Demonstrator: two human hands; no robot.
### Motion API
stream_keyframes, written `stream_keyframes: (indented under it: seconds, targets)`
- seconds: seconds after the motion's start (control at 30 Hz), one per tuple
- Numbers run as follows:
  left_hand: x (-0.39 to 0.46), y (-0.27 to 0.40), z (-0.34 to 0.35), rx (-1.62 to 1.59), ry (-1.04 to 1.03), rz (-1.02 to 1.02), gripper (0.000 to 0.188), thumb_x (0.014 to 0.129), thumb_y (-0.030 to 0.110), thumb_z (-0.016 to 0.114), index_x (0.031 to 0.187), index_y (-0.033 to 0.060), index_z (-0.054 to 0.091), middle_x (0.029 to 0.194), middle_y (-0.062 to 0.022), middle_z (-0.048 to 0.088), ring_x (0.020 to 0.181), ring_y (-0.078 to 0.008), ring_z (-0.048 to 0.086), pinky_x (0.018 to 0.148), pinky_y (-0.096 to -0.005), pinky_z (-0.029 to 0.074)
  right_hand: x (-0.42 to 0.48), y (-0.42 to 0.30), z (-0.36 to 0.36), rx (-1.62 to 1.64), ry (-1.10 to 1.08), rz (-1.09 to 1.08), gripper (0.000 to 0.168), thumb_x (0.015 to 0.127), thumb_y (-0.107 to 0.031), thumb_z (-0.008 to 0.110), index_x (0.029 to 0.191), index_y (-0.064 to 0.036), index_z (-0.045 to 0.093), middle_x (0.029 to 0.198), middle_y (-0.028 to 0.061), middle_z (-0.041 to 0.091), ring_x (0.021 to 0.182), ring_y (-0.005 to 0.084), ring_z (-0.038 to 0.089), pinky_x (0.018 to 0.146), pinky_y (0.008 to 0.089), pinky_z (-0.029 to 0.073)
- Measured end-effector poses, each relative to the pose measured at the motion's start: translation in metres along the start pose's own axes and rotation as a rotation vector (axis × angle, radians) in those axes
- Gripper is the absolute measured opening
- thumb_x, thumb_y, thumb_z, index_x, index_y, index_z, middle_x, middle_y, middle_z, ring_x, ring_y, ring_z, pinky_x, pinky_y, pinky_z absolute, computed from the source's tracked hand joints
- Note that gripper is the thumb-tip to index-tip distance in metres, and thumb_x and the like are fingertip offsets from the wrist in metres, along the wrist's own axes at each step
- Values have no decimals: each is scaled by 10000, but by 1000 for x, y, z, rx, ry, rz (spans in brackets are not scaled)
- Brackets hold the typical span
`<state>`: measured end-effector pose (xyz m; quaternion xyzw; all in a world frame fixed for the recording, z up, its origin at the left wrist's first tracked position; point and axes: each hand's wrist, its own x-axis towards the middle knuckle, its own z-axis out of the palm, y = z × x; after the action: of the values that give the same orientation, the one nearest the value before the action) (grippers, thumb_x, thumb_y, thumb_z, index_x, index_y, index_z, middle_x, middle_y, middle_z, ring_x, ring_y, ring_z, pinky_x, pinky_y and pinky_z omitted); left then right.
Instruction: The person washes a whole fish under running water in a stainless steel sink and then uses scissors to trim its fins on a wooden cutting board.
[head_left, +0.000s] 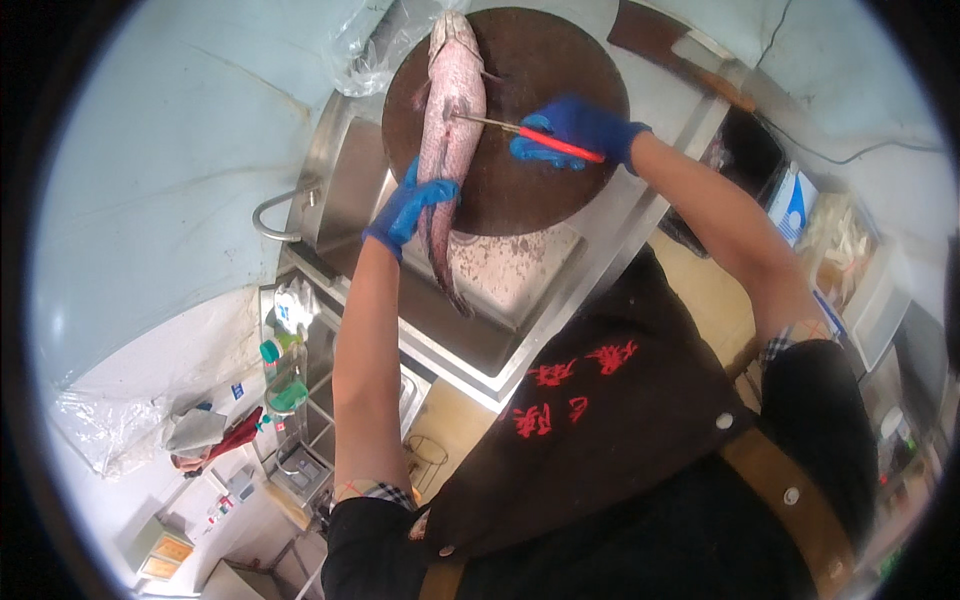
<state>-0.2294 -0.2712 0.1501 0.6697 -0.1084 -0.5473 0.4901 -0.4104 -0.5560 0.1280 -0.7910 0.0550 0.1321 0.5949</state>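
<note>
A whole large fish (455, 86) lies belly up across the left part of a dark round chopping board (551, 67). Its head points away from me and its tail hangs past the board's near edge, over the sink. My left hand (420, 202), in a blue glove, grips the body ahead of the tail. In my right hand (574, 135), also gloved in blue, is a pair of scissors with red handles (559, 144). The blade tip meets the belly at a small reddish opening; how deep it reaches I cannot tell.
Under the board is a stainless-steel sink (517, 277) with dark specks on its floor. A curved faucet (270, 214) stands at its left. Clear plastic bags (364, 56) lie behind the board. On the right is a plastic bin (844, 255) with pale contents.
</note>
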Motion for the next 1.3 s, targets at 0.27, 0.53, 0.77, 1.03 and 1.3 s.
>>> stream_keyframes:
  seconds: [0.27,0.53,0.77,1.03,1.3]
  targets:
    - [4,0,-1,11,22,-27,831,789,119,745,1516,54,348,1296,-140,577,1089,-260,620,948,-392,526,13,16,10,-87,152,-110,512,894,-572,664,1013,-80,738,824,202,704,712,337,682,693,426,537]
    - [2,0,4,25,19,39,814,797,121,736,1512,52,353,1294,-135,579,1107,-257,610,962,-382,518,-10,-22,4,7,109,164,435,909,-525,681,944,-94,734,704,92,681,577,171,645,561,340,515]
    - [5,-6,1,68,39,56,815,794,95,736,1512,51,352,1258,-132,600,1049,-258,635,917,-386,541,-2,-14,10,28,173,208,451,881,-527,718,952,-82,728,665,87,660,569,142,633,510,314,503]
    - [5,-5,1,118,57,62,839,789,158,769,1502,37,343,1284,-137,582,1075,-254,620,940,-384,526,-12,-13,-4,287,186,272,381,920,-470,692,996,-98,722,746,36,682,560,123,603,493,294,506]
    - [1,-4,14,210,74,114,854,800,179,783,1520,31,348,1336,-109,559,1177,-208,561,1004,-348,480,-46,-7,82,1048,54,200,449,938,-417,704,1258,-117,604,854,109,693,653,169,676,540,310,554]
